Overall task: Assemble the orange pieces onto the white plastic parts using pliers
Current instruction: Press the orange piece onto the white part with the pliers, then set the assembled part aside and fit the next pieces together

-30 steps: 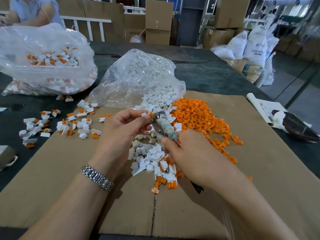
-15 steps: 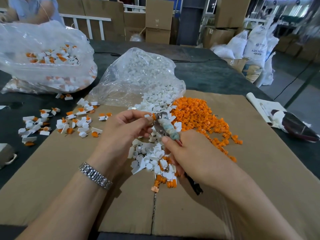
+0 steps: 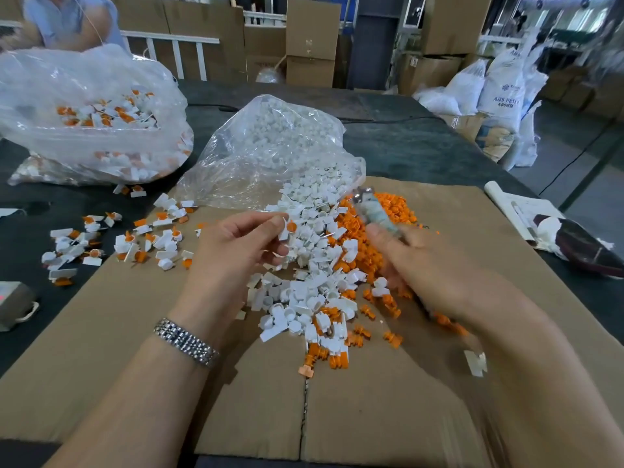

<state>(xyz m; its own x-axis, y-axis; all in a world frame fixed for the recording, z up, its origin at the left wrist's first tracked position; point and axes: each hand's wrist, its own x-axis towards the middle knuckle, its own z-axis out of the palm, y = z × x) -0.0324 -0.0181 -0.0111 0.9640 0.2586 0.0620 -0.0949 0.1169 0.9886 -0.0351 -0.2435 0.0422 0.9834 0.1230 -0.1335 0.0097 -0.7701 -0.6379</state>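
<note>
Orange pieces (image 3: 373,231) lie heaped on the cardboard at 1 o'clock, against loose white plastic parts (image 3: 310,278). We pinch one joined part (image 3: 287,228) in the left hand (image 3: 236,251); the right hand (image 3: 435,265), blurred, grips the pliers (image 3: 374,211). Finished pieces (image 3: 111,244) scatter at 9 o'clock and fill a bag (image 3: 91,119) at 10 o'clock. We judge most stock unassembled.

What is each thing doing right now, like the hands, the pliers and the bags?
left hand: pinches a white part with orange piece.
right hand: grips the pliers, blurred.
pliers: held over the orange pile, nose pointing away.
near bag: open, white parts spilling onto the cardboard.
far bag: holds white-and-orange parts.
</note>
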